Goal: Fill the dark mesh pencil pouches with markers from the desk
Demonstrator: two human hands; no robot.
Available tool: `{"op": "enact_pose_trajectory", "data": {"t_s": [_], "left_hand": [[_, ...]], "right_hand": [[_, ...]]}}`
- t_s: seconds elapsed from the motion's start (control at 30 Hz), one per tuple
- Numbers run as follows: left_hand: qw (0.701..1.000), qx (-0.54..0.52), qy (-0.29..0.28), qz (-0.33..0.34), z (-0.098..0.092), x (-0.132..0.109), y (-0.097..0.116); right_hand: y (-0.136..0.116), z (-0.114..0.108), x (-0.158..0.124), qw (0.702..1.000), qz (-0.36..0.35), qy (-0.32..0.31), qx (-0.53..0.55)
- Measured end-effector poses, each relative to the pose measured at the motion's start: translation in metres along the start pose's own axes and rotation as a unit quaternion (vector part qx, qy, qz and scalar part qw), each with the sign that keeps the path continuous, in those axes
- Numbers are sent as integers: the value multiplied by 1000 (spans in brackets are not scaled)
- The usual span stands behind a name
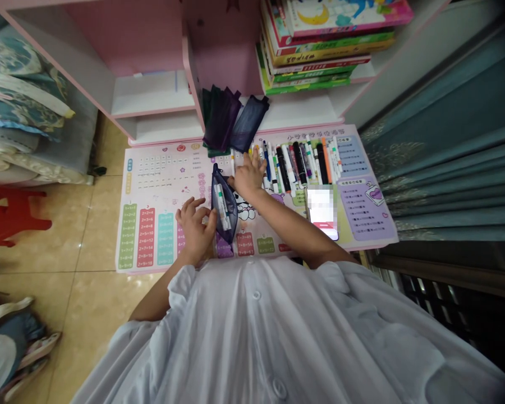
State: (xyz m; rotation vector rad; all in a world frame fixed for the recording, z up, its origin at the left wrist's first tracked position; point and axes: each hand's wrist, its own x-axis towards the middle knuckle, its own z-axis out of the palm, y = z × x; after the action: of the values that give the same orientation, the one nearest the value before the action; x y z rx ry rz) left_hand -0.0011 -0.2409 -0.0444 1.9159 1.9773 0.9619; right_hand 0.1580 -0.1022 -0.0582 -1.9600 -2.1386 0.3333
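A dark blue mesh pencil pouch (227,209) stands open on the pink desk mat (160,185), with a couple of markers inside it. My left hand (196,221) pinches the pouch's near left edge between thumb and fingers. My right hand (249,175) lies over the left end of a row of several markers (297,164), fingers spread and reaching onto them. Whether a marker is under its fingers I cannot make out.
Several more dark mesh pouches (229,119) lean at the back of the desk. A phone (322,212) lies on the mat to the right. Stacked books (320,50) fill the shelf. A curtain (454,146) hangs on the right, a red stool (8,216) stands on the left.
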Motion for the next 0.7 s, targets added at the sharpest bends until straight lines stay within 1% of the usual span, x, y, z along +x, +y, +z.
{"op": "enact_pose_trajectory", "data": {"t_s": [0.1, 0.2, 0.33, 0.4, 0.47, 0.57, 0.7], "left_hand": [[1000, -1, -6, -3, 0, 0, 0], [1000, 0, -4, -5, -1, 1, -1], [1000, 1, 0, -3, -1, 1, 0], [1000, 3, 1, -3, -1, 1, 0], [1000, 5, 1, -4, -1, 1, 0], [1000, 5, 0, -4, -2, 2, 0], [1000, 5, -3, -5, -2, 2, 1]], "right_hand": [[3, -4, -4, 1000, 5, -16, 9], [5, -16, -15, 1000, 4, 0, 24], [0, -45, -47, 998, 1, 30, 63], [-5, -60, -66, 996, -21, 38, 80], [-11, -71, -85, 994, -59, 40, 89], [-19, -75, -104, 990, -106, 24, 91], [-25, -64, -113, 990, -125, -24, 67]]}}
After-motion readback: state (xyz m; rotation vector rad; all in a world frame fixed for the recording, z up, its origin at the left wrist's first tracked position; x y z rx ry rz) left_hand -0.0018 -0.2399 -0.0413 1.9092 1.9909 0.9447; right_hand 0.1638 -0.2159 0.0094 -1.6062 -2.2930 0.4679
